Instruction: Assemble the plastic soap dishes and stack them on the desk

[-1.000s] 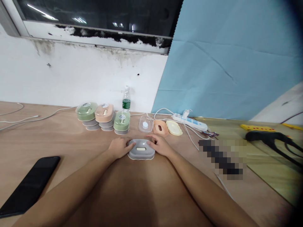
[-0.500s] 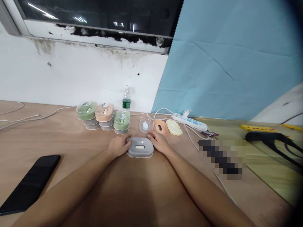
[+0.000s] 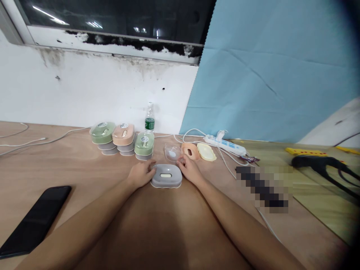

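Note:
A grey soap box with a pale bar in the slot of its top sits on the wooden table between my hands. My left hand is at its left end, thumb against the rim and fingers curled by the back corner. On the other side, my right hand has its fingers bent near the back right corner. Its fingertips are close to the edge of a clear plastic cover with a whitish disc; whether they touch it is unclear. An orange slotted tray and a cream tray lie just beyond.
Stacked green boxes, peach boxes and another green stack stand at the back left. Behind them is a water bottle. A power strip with cables lies at right, a black phone at left.
The clear cover has dropped and lies flatter than before. My right fingers have shifted slightly right and drawn in. My left hand and the grey box stay in place.

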`<state>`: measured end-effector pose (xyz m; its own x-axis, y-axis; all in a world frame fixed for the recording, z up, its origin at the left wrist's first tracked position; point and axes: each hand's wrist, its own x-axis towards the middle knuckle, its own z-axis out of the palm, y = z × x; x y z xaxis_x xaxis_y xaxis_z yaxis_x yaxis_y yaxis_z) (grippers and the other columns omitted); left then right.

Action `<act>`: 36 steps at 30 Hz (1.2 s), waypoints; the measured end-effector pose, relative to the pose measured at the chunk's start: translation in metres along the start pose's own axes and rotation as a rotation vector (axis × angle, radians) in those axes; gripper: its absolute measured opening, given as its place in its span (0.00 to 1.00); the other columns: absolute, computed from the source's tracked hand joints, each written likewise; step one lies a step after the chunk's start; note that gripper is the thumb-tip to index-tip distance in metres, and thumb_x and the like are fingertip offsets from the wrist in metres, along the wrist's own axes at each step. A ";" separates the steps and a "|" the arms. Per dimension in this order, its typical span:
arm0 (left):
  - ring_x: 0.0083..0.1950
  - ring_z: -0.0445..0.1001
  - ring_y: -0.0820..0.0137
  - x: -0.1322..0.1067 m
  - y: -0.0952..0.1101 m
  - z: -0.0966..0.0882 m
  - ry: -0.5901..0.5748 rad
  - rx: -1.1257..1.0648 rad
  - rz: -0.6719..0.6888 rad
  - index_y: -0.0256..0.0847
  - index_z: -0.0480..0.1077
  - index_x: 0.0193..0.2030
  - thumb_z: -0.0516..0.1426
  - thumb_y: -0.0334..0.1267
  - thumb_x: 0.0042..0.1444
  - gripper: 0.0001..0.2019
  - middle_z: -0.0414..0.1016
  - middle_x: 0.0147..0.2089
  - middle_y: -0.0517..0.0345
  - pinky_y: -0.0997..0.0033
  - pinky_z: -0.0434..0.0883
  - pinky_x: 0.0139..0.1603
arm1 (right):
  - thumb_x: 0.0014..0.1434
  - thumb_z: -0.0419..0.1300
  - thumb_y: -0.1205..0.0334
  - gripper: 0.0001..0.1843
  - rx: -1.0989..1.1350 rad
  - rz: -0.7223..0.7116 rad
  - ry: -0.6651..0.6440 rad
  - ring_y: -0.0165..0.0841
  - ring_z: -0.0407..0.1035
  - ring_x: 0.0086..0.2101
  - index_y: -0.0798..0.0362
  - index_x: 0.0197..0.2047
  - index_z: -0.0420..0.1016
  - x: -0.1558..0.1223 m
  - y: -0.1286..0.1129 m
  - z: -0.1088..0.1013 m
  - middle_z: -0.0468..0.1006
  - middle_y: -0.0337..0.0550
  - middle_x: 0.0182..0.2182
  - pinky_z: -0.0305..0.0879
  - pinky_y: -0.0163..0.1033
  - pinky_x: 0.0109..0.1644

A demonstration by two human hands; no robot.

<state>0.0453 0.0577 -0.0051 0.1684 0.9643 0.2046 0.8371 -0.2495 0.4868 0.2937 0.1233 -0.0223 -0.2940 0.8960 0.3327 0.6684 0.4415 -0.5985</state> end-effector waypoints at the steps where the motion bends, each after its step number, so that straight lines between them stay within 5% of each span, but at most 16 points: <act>1: 0.36 0.75 0.64 0.000 0.000 0.000 0.001 0.000 0.003 0.43 0.68 0.55 0.49 0.45 0.60 0.19 0.76 0.33 0.57 0.69 0.66 0.34 | 0.60 0.54 0.57 0.07 0.023 -0.002 0.035 0.31 0.64 0.23 0.50 0.40 0.66 0.000 0.002 0.001 0.70 0.33 0.21 0.58 0.35 0.31; 8: 0.35 0.75 0.65 0.000 -0.002 0.002 0.018 -0.039 -0.016 0.43 0.65 0.57 0.50 0.49 0.60 0.22 0.76 0.32 0.58 0.70 0.66 0.33 | 0.58 0.56 0.52 0.12 0.256 -0.133 0.338 0.28 0.59 0.24 0.50 0.36 0.60 -0.003 0.009 0.002 0.64 0.33 0.25 0.57 0.33 0.29; 12: 0.36 0.75 0.64 -0.003 0.001 -0.001 0.111 -0.100 -0.013 0.43 0.60 0.62 0.51 0.52 0.60 0.26 0.75 0.33 0.58 0.69 0.68 0.36 | 0.61 0.53 0.51 0.12 0.260 -0.290 0.323 0.29 0.60 0.24 0.51 0.40 0.63 -0.013 0.005 -0.001 0.65 0.34 0.23 0.59 0.34 0.29; 18: 0.47 0.73 0.65 -0.009 0.005 -0.004 0.269 -0.161 0.270 0.41 0.61 0.59 0.51 0.47 0.61 0.21 0.71 0.53 0.50 0.67 0.69 0.46 | 0.62 0.51 0.48 0.18 0.194 -0.353 0.226 0.30 0.63 0.23 0.53 0.47 0.68 -0.023 -0.007 -0.003 0.70 0.39 0.25 0.59 0.35 0.27; 21: 0.35 0.73 0.71 -0.011 0.004 -0.001 0.298 -0.188 0.253 0.39 0.58 0.62 0.52 0.45 0.61 0.24 0.75 0.43 0.54 0.71 0.69 0.39 | 0.62 0.52 0.48 0.19 0.174 -0.355 0.239 0.29 0.62 0.22 0.54 0.47 0.71 -0.024 -0.012 -0.004 0.69 0.38 0.24 0.59 0.35 0.28; 24: 0.26 0.69 0.75 -0.012 0.003 0.000 0.297 -0.253 0.238 0.38 0.49 0.67 0.53 0.43 0.60 0.31 0.74 0.34 0.61 0.75 0.67 0.32 | 0.62 0.51 0.46 0.20 0.177 -0.373 0.253 0.30 0.62 0.23 0.54 0.35 0.72 -0.022 -0.014 -0.006 0.68 0.38 0.22 0.58 0.35 0.29; 28: 0.24 0.68 0.76 -0.013 0.004 -0.002 0.256 -0.269 0.229 0.39 0.50 0.67 0.54 0.43 0.59 0.31 0.72 0.28 0.66 0.77 0.65 0.30 | 0.63 0.47 0.42 0.27 0.193 -0.384 0.238 0.29 0.60 0.22 0.53 0.22 0.65 -0.019 -0.012 -0.007 0.65 0.38 0.18 0.54 0.35 0.27; 36: 0.24 0.68 0.75 -0.011 0.002 -0.003 0.189 -0.230 0.193 0.39 0.54 0.67 0.54 0.45 0.59 0.31 0.72 0.25 0.66 0.76 0.63 0.29 | 0.64 0.43 0.42 0.31 0.128 -0.301 0.136 0.29 0.59 0.20 0.53 0.17 0.61 -0.013 -0.004 -0.005 0.64 0.39 0.15 0.51 0.35 0.26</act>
<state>0.0438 0.0461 -0.0042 0.1950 0.8690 0.4549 0.6561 -0.4603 0.5981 0.2980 0.1095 -0.0203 -0.3654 0.7144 0.5967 0.4720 0.6947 -0.5427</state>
